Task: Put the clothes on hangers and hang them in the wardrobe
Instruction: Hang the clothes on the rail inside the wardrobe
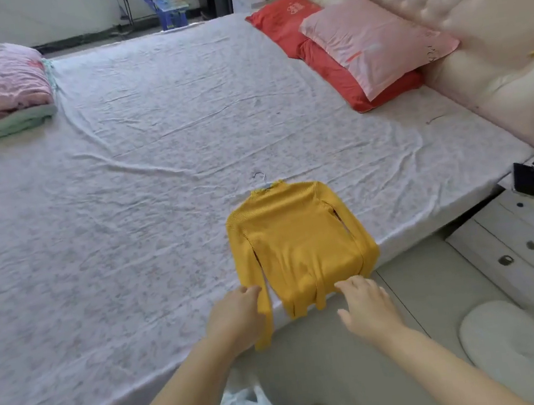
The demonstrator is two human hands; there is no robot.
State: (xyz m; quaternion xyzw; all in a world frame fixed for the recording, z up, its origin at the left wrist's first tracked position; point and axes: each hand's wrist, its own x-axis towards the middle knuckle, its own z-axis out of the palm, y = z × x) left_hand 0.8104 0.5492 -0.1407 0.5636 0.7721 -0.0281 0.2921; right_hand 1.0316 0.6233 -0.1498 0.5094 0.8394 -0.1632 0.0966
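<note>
Yellow sweater (301, 242) hem apparently touched by both hands' spread fingers (354, 284).

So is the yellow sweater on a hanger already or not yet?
On a hanger, it seems: a metal hook sticks out of the collar of the yellow sweater, which lies spread flat on the bed.

Two bare forearms, no sleeves, left hand (236, 318), right hand (369, 307)

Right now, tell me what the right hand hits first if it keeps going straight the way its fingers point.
The right hand points up-left at the yellow sweater. Its fingertips are already at the hem hanging over the bed edge, so it would probably meet that hem first; actual contact is unclear.
</note>
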